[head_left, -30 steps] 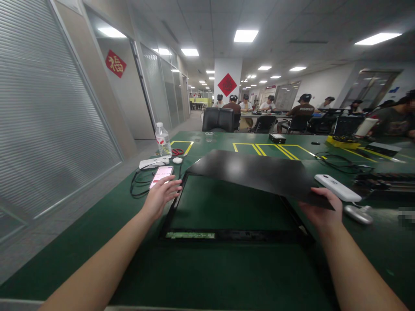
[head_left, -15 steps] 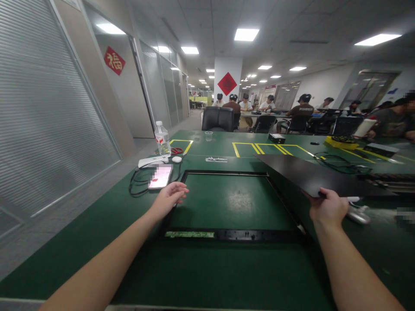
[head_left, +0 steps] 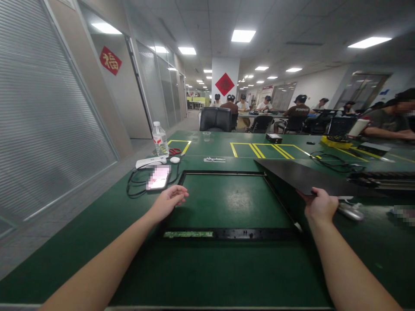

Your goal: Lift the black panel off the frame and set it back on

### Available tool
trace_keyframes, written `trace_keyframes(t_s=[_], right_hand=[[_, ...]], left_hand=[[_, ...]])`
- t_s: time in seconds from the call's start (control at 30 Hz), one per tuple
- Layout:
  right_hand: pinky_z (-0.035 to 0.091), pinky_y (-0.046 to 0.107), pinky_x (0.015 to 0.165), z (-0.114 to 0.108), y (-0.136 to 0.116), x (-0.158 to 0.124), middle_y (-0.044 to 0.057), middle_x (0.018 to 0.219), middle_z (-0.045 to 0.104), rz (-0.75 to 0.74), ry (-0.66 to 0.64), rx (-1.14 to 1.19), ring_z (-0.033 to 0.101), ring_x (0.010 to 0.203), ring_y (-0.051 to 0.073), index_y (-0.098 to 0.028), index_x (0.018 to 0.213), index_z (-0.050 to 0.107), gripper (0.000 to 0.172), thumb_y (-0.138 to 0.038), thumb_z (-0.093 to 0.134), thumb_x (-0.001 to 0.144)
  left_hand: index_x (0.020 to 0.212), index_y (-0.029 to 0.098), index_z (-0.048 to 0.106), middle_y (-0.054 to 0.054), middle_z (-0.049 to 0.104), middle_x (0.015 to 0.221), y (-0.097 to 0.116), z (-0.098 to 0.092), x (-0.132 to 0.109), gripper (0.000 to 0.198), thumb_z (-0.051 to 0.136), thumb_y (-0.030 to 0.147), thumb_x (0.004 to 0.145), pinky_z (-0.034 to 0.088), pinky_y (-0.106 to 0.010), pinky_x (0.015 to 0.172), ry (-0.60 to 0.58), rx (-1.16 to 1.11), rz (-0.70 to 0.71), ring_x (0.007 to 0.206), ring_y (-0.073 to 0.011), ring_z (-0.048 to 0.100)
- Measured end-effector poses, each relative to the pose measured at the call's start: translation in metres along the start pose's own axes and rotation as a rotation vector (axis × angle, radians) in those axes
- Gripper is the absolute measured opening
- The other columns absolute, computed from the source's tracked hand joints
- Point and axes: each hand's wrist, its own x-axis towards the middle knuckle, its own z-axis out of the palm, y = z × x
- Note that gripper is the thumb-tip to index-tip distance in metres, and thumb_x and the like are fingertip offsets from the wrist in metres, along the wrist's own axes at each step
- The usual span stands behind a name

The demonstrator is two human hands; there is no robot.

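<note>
Right hand (head_left: 320,205) grips the black panel (head_left: 311,179), held right of the frame (head_left: 227,233); left hand (head_left: 168,201) rests open on the frame's left edge.

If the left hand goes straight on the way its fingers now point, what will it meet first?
Likely the black frame, whose left bar lies at the fingertips of the left hand; beyond, bare green table. Depth unclear.
</note>
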Motion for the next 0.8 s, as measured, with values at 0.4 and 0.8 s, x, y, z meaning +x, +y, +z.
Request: trace_keyframes(t_s=[0.4, 0.8], right_hand=[[0.059, 0.031, 0.059, 0.001, 0.009, 0.001, -0.005, 0.081, 0.061, 0.087, 0.007, 0.033, 0.063, 0.069, 0.014, -0.023, 0.087, 0.047, 0.037, -0.005, 0.059, 0.057], [0.059, 0.028, 0.053, 0.002, 0.005, -0.002, -0.007, 0.080, 0.064, 0.169, -0.043, 0.096, 0.067, 0.066, 0.014, -0.025, 0.093, 0.047, 0.042, 0.000, 0.058, 0.062]], left_hand=[[0.087, 0.019, 0.067, -0.006, 0.073, 0.083, -0.004, 0.001, -0.001, 0.026, 0.073, 0.034, 0.066, 0.053, -0.037, 0.074, -0.065, 0.126, 0.031, 0.075, -0.0215, 0.067], [0.089, 0.019, 0.066, -0.008, 0.074, 0.084, -0.010, -0.001, 0.002, 0.024, 0.070, 0.034, 0.071, 0.052, -0.039, 0.077, -0.095, 0.175, 0.051, 0.076, -0.0216, 0.067]])
